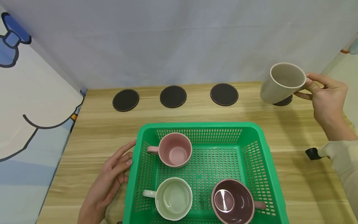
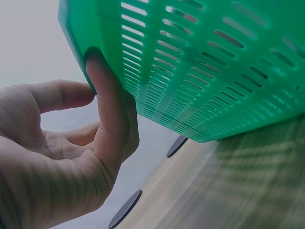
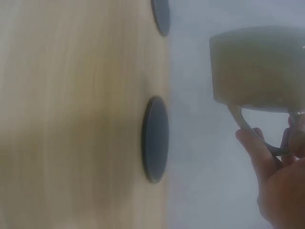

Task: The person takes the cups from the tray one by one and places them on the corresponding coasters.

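Shows a tan tabletop (image 1: pixel 92 137) with wood lines; holds a green basket (image 1: pixel 199 125) in the near middle, and four flat, round, black mats (image 1: pixel 173 96) in a row along the far edge

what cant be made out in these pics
Head view: most of the rightmost coaster, hidden by the grey mug.
Head view: near side of the basket, cut off by bottom edge.
Right wrist view: part of the grey mug and right hand, cut off by right edge.
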`<state>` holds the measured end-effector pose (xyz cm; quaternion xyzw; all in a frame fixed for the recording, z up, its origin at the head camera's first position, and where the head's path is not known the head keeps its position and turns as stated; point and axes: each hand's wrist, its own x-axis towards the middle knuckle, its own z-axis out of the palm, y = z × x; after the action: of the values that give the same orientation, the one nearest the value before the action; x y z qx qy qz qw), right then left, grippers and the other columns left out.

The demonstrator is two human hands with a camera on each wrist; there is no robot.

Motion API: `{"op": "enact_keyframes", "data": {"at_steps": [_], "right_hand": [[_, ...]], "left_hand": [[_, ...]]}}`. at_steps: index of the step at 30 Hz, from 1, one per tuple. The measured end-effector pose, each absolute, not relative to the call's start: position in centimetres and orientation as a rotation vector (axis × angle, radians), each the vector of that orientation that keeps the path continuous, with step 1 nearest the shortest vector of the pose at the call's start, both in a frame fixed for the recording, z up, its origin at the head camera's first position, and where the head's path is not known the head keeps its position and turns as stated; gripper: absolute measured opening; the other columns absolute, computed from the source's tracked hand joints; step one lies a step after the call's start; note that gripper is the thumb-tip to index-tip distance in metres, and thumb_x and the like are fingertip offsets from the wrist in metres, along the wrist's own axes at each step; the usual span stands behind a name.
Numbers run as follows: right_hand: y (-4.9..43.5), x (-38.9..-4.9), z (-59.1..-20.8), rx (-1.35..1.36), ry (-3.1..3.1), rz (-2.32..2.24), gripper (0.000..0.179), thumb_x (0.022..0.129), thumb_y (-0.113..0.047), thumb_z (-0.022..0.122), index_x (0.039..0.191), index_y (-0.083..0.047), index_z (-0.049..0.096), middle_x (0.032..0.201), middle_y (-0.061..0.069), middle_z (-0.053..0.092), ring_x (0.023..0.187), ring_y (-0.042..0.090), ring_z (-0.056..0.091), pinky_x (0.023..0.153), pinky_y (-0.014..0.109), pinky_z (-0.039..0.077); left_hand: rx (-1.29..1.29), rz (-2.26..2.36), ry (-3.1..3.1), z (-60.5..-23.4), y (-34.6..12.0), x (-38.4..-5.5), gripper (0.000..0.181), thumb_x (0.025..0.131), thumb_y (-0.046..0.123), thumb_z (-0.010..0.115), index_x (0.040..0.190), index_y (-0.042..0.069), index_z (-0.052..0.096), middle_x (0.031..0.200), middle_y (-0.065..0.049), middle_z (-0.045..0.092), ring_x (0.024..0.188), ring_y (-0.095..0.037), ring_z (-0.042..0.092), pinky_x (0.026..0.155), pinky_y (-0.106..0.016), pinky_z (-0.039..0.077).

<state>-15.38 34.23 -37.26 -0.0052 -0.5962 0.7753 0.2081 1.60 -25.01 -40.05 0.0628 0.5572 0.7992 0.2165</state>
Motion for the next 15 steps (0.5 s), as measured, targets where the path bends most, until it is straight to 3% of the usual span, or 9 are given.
{"op": "enact_keyframes", "data": {"at_steps": [15], "right_hand": [[38.2,-17.1,-39.2,-0.168,-1.619,2.262,0.025,0.087,0.002,0.078,0.108,0.014,0.075,0.094,0.010,0.078,0.079,0.017,0.080,0.063,0.030,0.063]], "left_hand": [[0.179,2.263,1.514,-40.3,-24.6,2.2,0.055,0.111,-0.001,0.036,0.165,0.011,0.028,0.128,-0.005,0.068,0.106,-0.015,0.075,0.082,-0.035,0.066]]}}
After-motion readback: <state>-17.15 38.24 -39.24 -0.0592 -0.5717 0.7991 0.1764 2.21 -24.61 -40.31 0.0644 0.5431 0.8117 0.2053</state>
